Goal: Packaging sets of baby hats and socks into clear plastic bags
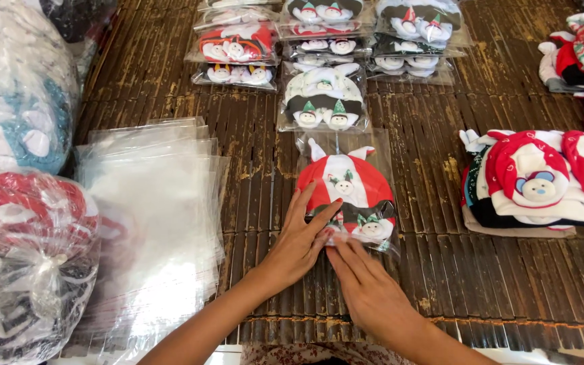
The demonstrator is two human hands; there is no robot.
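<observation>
Left hand [297, 245] and right hand [366, 287], fingers extended flat and grasping nothing, press the lower edge of the clear bag of caps [346, 189] lying on the slatted counter [481, 270].

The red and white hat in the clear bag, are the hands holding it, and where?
Both hands press on the bagged hat at its near, open end: left hand flat on the left edge, right hand fingertips on the flap. Nothing is lifted.
</observation>
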